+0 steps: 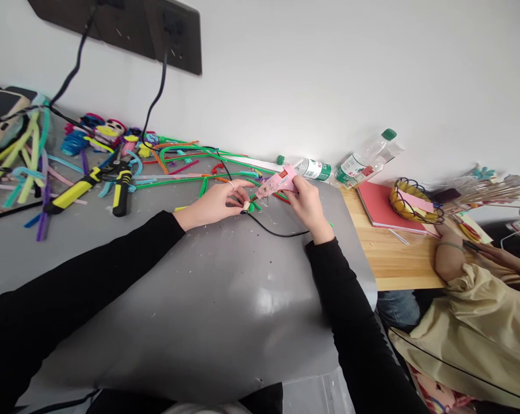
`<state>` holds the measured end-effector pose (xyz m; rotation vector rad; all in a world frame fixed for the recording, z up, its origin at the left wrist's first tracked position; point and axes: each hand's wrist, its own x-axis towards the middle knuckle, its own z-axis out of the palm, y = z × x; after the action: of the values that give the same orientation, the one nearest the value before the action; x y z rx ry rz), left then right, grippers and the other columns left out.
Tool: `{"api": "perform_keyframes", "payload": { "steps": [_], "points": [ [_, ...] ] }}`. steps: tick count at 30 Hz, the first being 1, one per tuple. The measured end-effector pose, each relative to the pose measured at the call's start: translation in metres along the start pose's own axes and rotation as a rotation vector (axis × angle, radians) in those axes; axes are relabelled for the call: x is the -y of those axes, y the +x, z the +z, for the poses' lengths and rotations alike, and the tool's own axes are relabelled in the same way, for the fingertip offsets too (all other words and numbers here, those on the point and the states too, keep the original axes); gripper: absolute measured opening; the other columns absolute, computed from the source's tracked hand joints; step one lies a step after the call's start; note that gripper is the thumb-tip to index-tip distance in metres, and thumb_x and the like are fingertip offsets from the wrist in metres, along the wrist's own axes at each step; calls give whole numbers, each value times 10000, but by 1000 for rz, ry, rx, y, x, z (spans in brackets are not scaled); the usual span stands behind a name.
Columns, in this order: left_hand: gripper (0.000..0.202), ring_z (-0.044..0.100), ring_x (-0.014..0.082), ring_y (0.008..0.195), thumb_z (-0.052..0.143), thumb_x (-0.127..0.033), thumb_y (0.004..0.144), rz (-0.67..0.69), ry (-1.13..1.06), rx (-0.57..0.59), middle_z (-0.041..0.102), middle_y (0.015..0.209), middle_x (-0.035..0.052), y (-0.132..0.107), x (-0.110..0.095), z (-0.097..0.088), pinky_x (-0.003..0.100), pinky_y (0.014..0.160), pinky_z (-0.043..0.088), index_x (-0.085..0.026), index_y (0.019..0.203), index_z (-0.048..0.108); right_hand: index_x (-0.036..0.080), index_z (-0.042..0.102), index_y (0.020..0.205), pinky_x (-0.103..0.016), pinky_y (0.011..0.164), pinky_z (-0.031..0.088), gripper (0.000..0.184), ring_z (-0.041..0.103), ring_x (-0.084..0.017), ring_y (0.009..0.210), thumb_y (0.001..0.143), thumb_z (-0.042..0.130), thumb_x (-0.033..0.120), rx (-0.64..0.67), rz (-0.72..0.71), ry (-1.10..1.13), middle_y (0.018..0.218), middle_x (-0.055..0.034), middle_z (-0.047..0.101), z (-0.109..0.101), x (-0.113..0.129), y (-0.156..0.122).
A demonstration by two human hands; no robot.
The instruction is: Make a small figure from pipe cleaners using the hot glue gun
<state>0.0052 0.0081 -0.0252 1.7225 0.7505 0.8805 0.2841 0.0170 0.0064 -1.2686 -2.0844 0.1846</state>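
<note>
My right hand [305,201] grips a pink hot glue gun [277,183], its clear-coated front end pointing left and down. Close to that end, my left hand [223,201] pinches a small pale piece [247,205] between thumb and fingers; I cannot make out exactly what it is. Bits of green pipe cleaner [253,204] show beside the fingertips. A black cord [281,234] runs over the grey mat [217,299] towards my right hand. Behind my hands lie several loose pipe cleaners [186,150] in green, orange and red.
Yellow-black pliers [122,187], finished pipe-cleaner figures [109,132] and loose stems lie at left. Two plastic bottles [316,168] rest by the wall, under a power strip [174,34]. At right, a wooden table holds a red folder [383,210] and basket [409,201]; a person [480,322] sits there.
</note>
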Motion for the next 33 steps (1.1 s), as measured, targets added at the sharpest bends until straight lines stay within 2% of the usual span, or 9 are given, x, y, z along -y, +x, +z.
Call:
{"api": "perform_keyframes", "payload": {
  "steps": [11,22,27,33],
  "points": [
    [657,724,203,947,760,-329,817,11,21,-1,711,1010,64,0,1,0,456,955,626,-171,1420,553,249,342,819,-292,689,372,233,428,-170,714,889,558,196,-9,2,-18,738,13,426,1,0,0],
    [642,723,202,949,760,-278,803,7,2,-3,708,1003,62,1,-2,0,451,966,624,-168,1407,570,246,330,800,-286,681,359,270,422,-157,706,904,579,224,-26,1,15,737,22,419,-2,2,1],
    [609,719,196,938,750,-269,805,9,15,-21,707,1006,61,1,1,0,436,944,634,-173,1383,583,248,320,795,-281,662,348,295,391,-141,681,884,600,227,-9,-20,19,726,34,398,-2,5,2],
    [684,724,212,954,770,-276,797,7,29,-58,709,999,62,1,-2,-2,448,958,627,-171,1432,540,246,346,800,-277,614,319,258,337,-127,650,887,588,266,-68,-20,29,719,40,377,-1,7,0]
  ]
}}
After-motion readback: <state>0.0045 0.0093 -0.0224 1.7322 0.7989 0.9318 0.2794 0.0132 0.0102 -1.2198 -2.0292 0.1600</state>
